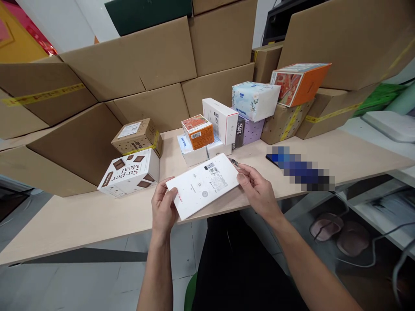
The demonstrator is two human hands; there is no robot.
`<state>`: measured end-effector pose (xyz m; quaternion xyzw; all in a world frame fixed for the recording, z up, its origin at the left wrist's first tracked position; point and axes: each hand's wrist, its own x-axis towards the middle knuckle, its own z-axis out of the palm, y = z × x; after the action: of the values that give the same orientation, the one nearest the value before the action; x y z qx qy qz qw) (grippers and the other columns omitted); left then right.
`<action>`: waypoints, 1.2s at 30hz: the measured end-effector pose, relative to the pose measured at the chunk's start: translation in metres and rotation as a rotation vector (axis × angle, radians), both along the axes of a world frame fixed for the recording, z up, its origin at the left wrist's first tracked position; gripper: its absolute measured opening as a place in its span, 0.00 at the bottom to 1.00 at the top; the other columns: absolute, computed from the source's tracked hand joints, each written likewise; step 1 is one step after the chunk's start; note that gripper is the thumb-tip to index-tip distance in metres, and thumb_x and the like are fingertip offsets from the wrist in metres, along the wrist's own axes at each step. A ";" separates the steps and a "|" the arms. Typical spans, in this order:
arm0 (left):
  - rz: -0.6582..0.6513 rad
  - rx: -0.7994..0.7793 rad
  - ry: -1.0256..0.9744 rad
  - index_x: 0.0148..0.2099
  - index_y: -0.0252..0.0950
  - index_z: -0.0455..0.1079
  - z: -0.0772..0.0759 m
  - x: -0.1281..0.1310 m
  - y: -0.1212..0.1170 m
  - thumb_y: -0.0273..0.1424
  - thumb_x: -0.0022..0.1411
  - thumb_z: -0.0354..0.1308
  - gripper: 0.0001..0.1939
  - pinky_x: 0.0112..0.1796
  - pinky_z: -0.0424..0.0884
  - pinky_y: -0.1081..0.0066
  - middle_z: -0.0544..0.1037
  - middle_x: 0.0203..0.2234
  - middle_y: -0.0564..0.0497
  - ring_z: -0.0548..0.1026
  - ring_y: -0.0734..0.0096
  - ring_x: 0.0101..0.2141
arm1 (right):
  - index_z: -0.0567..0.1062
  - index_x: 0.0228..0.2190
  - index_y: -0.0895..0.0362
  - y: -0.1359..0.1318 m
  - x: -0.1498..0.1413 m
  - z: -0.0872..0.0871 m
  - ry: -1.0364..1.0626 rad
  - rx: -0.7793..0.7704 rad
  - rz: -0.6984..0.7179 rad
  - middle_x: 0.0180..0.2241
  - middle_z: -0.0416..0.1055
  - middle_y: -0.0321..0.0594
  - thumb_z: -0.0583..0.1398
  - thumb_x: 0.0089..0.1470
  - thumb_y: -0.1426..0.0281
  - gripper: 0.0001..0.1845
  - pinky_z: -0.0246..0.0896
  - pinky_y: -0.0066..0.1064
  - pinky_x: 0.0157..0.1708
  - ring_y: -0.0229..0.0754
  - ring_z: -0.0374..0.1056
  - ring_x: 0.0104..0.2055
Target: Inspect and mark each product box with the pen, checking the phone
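A flat white box (202,185) with small printed labels is held just above the front edge of the pale wooden table (81,220). My left hand (164,207) grips its left end, thumb on top. Gripping the right end is my right hand (257,190), its fingers curled round the edge. Right behind the box lie a white "Super Meal" box (129,172) and a small white box (193,153) with an orange box (197,131) stacked on it.
Large cardboard cartons (155,65) wall the back of the table. More boxes stand mid-table: a brown labelled one (138,136), a white upright one (220,119), a tissue pack (254,99), an orange-sided box (300,82). A blurred blue item (301,170) lies at right.
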<state>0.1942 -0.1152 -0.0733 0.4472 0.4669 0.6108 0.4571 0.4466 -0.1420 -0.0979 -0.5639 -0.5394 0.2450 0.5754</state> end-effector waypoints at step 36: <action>0.000 0.428 1.411 0.56 0.41 0.67 -0.006 0.047 -0.065 0.46 0.66 0.56 0.22 0.21 0.67 0.74 0.72 0.39 0.49 0.75 0.72 0.28 | 0.77 0.47 0.56 0.002 0.008 0.007 -0.203 0.055 0.171 0.49 0.78 0.44 0.51 0.65 0.63 0.19 0.68 0.40 0.52 0.46 0.73 0.51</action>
<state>0.2417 -0.1807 -0.0797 0.8131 0.5207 0.2554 -0.0494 0.4550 -0.1398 -0.0912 -0.5217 -0.6473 0.2202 0.5102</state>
